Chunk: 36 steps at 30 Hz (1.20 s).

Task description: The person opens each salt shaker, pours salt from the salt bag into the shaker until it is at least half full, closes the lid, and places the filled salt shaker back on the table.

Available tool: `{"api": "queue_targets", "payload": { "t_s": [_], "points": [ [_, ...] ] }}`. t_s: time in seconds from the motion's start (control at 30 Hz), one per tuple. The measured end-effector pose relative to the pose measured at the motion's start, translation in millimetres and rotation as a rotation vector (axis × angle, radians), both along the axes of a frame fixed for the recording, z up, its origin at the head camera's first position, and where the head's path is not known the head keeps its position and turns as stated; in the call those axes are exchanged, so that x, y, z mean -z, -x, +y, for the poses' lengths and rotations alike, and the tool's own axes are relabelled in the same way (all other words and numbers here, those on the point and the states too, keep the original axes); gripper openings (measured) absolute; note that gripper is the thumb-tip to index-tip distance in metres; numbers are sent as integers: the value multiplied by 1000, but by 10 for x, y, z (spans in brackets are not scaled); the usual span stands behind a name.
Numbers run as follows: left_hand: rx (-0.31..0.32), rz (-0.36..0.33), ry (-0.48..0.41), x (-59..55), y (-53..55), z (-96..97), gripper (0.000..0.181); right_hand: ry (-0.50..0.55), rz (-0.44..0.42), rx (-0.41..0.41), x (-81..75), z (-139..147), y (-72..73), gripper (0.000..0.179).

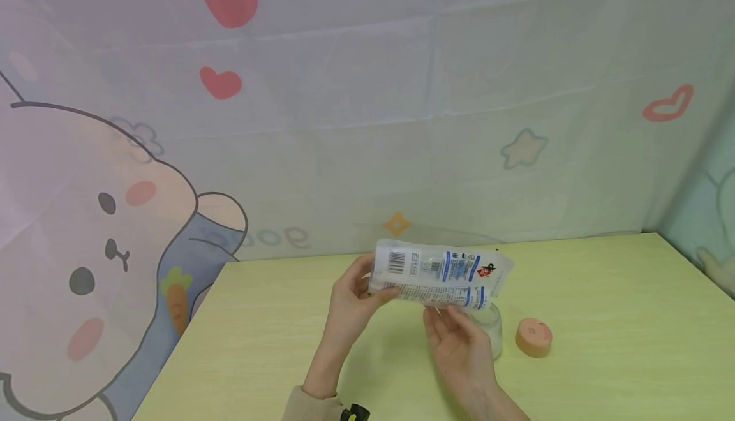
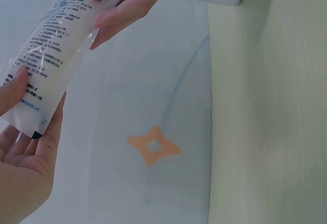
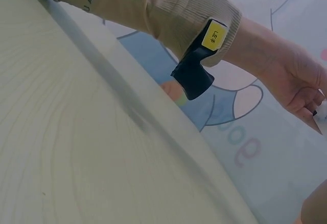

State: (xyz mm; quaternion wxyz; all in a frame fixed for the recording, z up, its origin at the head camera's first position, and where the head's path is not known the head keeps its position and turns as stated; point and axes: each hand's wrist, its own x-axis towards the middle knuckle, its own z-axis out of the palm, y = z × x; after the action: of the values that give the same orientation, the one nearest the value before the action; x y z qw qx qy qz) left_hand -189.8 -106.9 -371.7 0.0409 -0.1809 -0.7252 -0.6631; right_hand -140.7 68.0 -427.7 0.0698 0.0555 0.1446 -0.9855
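A white, see-through plastic packet [image 1: 436,274] with a barcode and blue, black and red print is held up over the table, lying nearly level. My left hand [image 1: 353,303] grips its left end, thumb on the printed face and fingers behind. Below the packet's lower edge is my right hand [image 1: 462,354], palm toward the head camera, with extended fingertips right at the edge. In the left wrist view, the fingers of the right hand [image 2: 135,9] meet the packet's far end. A clear glass jar [image 1: 494,332], whitish inside, stands behind the right hand, partly hidden.
A round orange-pink lid [image 1: 533,338] lies to the right of the jar on the pale yellow table [image 1: 620,344]. A cartoon-printed cloth [image 1: 367,153] hangs along the table's back edge. A black wrist strap mount [image 3: 196,76] sits on the left sleeve.
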Motion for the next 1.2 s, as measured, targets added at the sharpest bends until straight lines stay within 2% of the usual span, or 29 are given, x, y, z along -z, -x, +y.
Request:
{"api": "queue_targets", "payload": {
  "t_s": [0.33, 0.5, 0.83, 1.2],
  "points": [
    [9, 0, -10, -2, -1, 9, 57, 27, 22, -10, -3, 10, -5, 27],
    [15, -10, -17, -8, -11, 14, 57, 30, 7, -5, -9, 8, -4, 26],
    [-10, -3, 0, -3, -7, 12, 58, 48, -2, -3, -21, 9, -4, 23],
    [-18, -2, 4, 5, -5, 5, 59, 59, 46, -16, -3, 11, -3, 19]
  ]
}}
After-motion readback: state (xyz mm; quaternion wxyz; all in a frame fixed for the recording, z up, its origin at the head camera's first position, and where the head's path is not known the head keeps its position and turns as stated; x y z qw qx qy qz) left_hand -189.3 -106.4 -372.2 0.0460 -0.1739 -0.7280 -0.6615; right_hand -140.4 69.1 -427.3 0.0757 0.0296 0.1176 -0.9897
